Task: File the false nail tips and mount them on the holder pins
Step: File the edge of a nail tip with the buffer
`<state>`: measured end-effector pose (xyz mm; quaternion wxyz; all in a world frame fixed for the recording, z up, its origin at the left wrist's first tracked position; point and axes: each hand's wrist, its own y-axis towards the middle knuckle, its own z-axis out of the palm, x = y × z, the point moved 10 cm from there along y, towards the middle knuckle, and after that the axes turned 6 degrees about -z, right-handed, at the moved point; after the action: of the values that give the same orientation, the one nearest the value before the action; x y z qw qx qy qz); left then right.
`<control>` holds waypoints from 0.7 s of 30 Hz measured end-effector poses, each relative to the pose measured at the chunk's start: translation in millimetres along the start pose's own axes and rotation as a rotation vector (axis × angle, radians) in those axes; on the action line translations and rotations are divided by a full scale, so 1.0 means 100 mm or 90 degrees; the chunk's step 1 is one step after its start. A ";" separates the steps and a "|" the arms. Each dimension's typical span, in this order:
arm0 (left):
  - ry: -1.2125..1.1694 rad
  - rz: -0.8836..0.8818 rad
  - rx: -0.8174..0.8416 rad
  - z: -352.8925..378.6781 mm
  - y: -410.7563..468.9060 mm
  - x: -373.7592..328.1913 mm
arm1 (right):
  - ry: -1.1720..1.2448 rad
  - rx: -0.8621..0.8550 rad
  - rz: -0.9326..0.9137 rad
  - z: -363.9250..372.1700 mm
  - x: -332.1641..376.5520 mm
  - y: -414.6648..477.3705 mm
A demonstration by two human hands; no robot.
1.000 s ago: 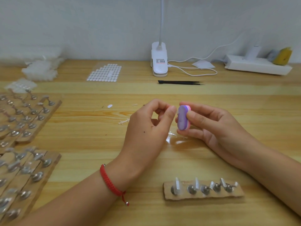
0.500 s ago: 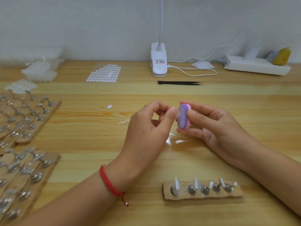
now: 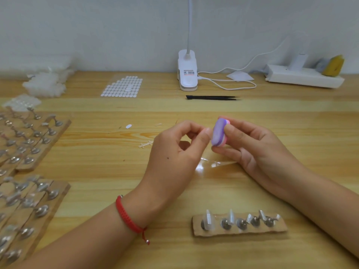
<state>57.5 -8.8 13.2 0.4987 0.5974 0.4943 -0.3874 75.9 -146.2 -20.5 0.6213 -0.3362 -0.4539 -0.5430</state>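
Nearest, toward the right, a cardboard holder [image 3: 279, 229] lies flat on the table [image 3: 194, 253] with a row of metal pins [image 3: 226, 224] standing in it. Several pins already carry clear tips, and at least one in the middle looks bare, so this strip seems mostly filled but not finished. At the near left, wooden boards [image 3: 62, 188] hold many more pins, though blur hides whether those are loaded. Above the holder, the left hand [image 3: 174, 152], with a red bracelet [image 3: 126, 218] at its wrist, has its grip drawn tight, thumb and forefinger pinched on what I take to be a nail tip [image 3: 208, 130], too small and clear to see well. It presses against a purple and pink filing block [image 3: 218, 133], which the right hand [image 3: 250, 146] grips between thumb and curled fingers. The filing step looks under way, and mounting this piece is yet to come. A clear plastic scrap [image 3: 213, 163] lies under the hands, with a bit of clear frame [image 3: 145, 144] just left of them. Farther off lie a loose white tip [image 3: 128, 126], black tweezers [image 3: 211, 97], a sheet of white stickers [image 3: 122, 87] and a heap of clear tips [image 3: 44, 84], suggesting plenty left to do. By the far wall stand a clip lamp [image 3: 187, 74] and a power strip [image 3: 303, 78].
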 end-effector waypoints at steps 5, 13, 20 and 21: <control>-0.027 -0.005 -0.001 -0.02 0.01 -0.01 | -0.044 0.036 -0.005 0.09 0.01 -0.03; -0.106 -0.039 -0.007 -0.08 0.05 0.04 | -0.010 0.031 -0.006 0.09 0.03 -0.04; -0.110 -0.043 0.005 -0.04 0.05 0.04 | 0.038 -0.025 -0.011 -0.01 0.05 -0.02; -0.110 -0.044 0.006 -0.04 0.05 0.05 | 0.021 -0.010 -0.012 0.03 0.05 -0.03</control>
<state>63.3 -3.8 10.8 0.5231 0.5462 0.4682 -0.4569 72.0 -146.4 -15.2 0.6210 -0.3274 -0.4425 -0.5580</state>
